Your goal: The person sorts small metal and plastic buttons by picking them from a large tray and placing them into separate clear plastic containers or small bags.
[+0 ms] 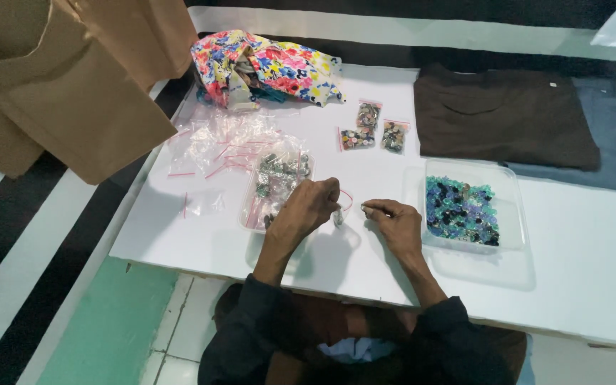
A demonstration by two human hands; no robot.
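White table [579,271] seen from above, striped black-and-white floor [8,235] on the left, green patch [108,321] near the table corner. Tan cloth [73,93] hanging at top left, overlapping the table's far-left edge. Floral fabric bundle [265,68] at the back of the table. Loose pile of empty clear zip bags [226,142] with pink strips just in front of it. Three small filled bags [372,128] of mixed dark bits sitting mid-table, near each other. Folded brown shirt [504,117] at back right, partly over a folded grey-blue garment [614,135]. Clear plastic tray [511,207] on the right holding blue, green and dark beads, just beside the right hand. Second clear container [272,182] on the left with small filled packets, partly hidden behind the left hand. Nothing between the two hands except bare table.

Left hand [308,208] curled nearly closed, fingertips pinching a small clear bag [339,214] that hangs down toward the table, dark contents at the bottom, pink strip at the top edge. Right hand [393,222] also mostly closed, thumb and forefinger pressed together on something tiny at the fingertips; too small to tell what it is. Right fingertips near the little bag's opening, not clearly touching it. Both forearms in dark sleeves [265,321] coming up from the bottom edge.
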